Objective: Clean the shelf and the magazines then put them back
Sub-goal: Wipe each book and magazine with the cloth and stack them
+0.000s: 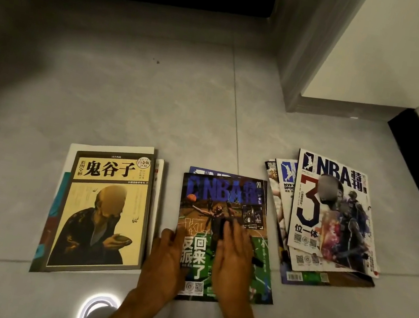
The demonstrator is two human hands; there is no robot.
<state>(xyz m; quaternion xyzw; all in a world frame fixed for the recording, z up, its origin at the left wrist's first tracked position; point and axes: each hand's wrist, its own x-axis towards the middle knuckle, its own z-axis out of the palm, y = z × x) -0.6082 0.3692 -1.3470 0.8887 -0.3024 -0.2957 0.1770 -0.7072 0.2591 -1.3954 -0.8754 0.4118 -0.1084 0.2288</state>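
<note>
From your head camera, three piles of glossy, flat rectangular magazines lie on the smooth grey floor tiles (130,95): a squared left pile (104,210) topped by a yellow cover, a middle pile (226,198) of two NBA issues, and a fanned right pile (332,215) of perhaps five; your left hand (164,265) curls round the middle pile's left edge, thumb on top, gripping it; your right hand (235,254) lies flat and released on its green cover, fingers straight.
</note>
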